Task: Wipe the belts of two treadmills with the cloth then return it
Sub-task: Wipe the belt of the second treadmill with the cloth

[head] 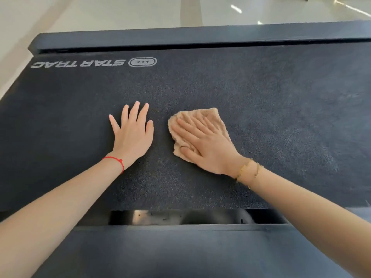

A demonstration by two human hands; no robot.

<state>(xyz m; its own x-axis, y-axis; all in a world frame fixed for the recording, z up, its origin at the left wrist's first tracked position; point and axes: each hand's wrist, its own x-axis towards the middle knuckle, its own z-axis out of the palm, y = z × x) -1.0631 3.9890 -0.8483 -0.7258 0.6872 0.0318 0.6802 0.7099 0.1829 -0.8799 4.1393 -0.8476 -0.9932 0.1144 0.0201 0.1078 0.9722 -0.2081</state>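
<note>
Head view, contents listed from left to right across one treadmill. Pale floor (24, 33): shows at the upper left and along the top, beyond the machine. Treadmill belt (261, 81): dark, grainy, fills most of the view; printed near its far left corner is a white "STAR TRAC" logo (94, 63), seen upside down. Dark end rail (180, 37): runs across the far edge of the belt. Left hand (132, 135): laid flat on the belt left of centre, palm down, fingers straight and spread apart, holding nothing; a red string bracelet (115, 160) circles its wrist. Cloth (210, 115): tan, terry-like, crumpled, lying on the belt just right of the left hand and apart from it. Right hand (206, 145): resting on top of the cloth, palm down, fingers straight and close together, pressing the cloth onto the belt; the cloth's edges show beyond the fingertips and on both sides of the hand; thin gold bracelets (249, 171) sit on its wrist. Near side: a dark slot (180, 217) with a glint of metal inside runs along the belt's near edge, and a dark cover panel (160, 253) lies below it.
</note>
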